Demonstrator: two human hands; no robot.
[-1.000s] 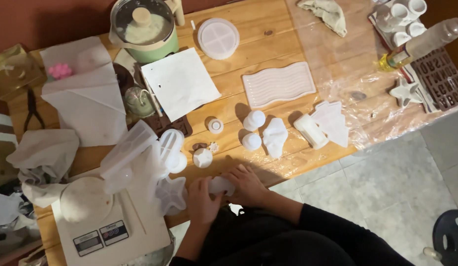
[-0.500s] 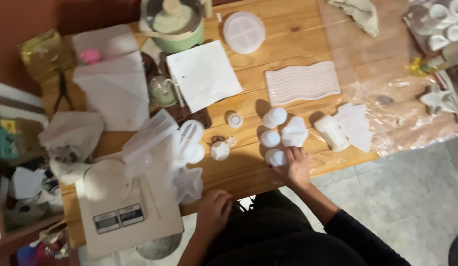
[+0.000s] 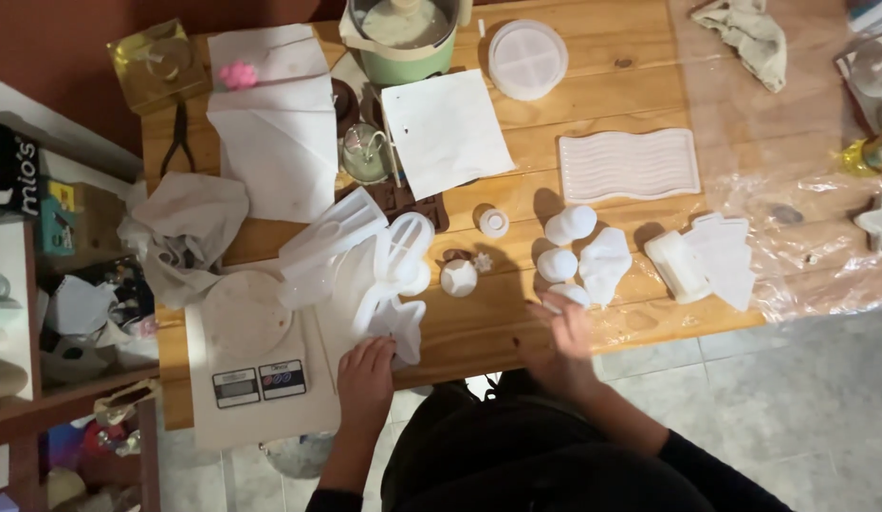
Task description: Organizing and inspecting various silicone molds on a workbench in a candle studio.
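Right by the tabletop edge, the right hand has slid back from the small white dome-shaped moulds, fingers loose, empty; left hand now touches the flat white star-shaped mould.

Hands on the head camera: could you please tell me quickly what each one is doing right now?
Left hand: open, fingertips on the white star-shaped mould.
Right hand: blurred; by a small white mould, hold cannot be told.

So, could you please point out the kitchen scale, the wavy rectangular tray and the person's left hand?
kitchen scale [image 3: 244,327], head view, on its round weighing plate.
wavy rectangular tray [image 3: 629,165], head view, on the middle of its ridged surface.
left hand [image 3: 367,372], head view, on the back of the hand.
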